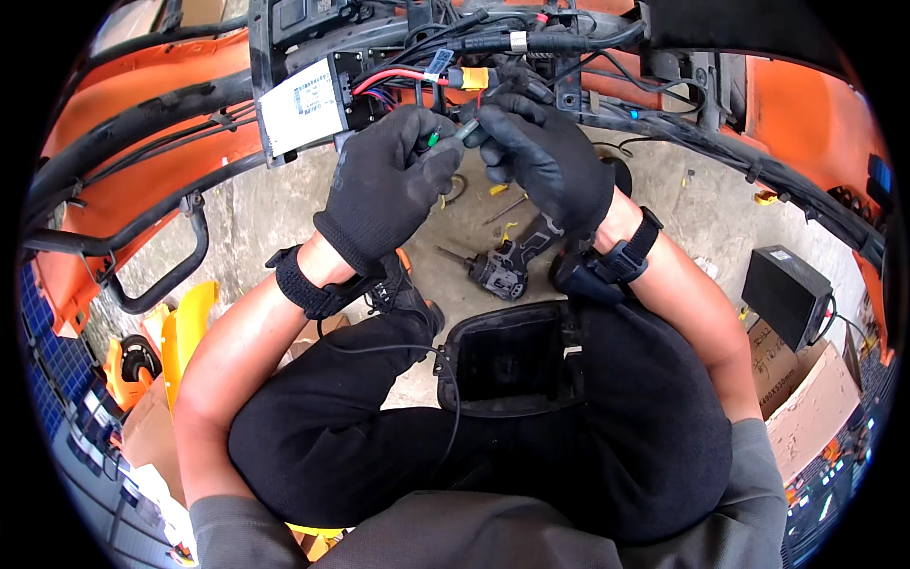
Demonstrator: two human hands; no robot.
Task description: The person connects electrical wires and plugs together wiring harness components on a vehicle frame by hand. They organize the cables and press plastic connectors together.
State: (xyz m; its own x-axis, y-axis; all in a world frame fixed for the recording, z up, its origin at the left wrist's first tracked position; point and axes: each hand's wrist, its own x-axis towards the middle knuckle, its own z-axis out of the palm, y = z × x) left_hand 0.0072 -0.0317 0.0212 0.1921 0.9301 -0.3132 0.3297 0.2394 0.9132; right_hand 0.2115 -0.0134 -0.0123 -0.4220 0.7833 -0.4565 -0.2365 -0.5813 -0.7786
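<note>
Both hands wear black gloves and meet in front of an orange vehicle's dark frame. My left hand [384, 180] is closed in a pinch, with a small green wire end [434, 139] showing at its fingertips. Between the two hands is a small pale, see-through wire connector [466, 129], pinched by the fingers of my right hand [550, 156]. A thin red wire rises just above it. Close behind the fingers are a yellow plug [473, 79] on thick red and black cables and a box with a white label [301, 106]. The gloves hide parts of the wires.
On the floor below lie a cordless drill [502, 270] and a screwdriver [505, 210]. An open black case [507, 360] sits between my legs. To the right, a black box [785, 294] rests by a cardboard carton [810, 403]. Yellow panels [190, 327] stand at left.
</note>
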